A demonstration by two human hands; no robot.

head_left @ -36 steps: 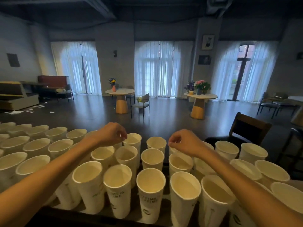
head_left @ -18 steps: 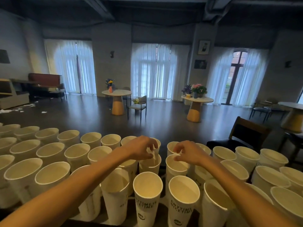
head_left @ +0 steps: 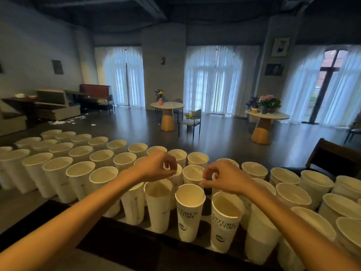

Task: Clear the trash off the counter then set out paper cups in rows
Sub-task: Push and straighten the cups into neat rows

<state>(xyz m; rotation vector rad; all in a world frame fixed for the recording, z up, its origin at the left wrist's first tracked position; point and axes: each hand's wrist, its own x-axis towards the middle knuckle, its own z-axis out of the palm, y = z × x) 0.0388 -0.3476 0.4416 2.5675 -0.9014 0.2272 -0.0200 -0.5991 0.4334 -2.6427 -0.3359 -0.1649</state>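
While pinched, cup rims (head_left: 176, 169) under hands (head_left: 156, 167).

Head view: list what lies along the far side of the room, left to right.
Booth seat → dark red cabinet → round table with an orange vase → chair → round table with potted flowers → uncurtained window.

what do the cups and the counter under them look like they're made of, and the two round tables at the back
Cups: matte white paper, by the thin rolled rims and black print on the walls.
Counter: dark and smooth with a faint sheen; wood or laminate, too dim to tell.
Round tables: pale tops that may be stone or laminate, on tan cone bases that look like wood.
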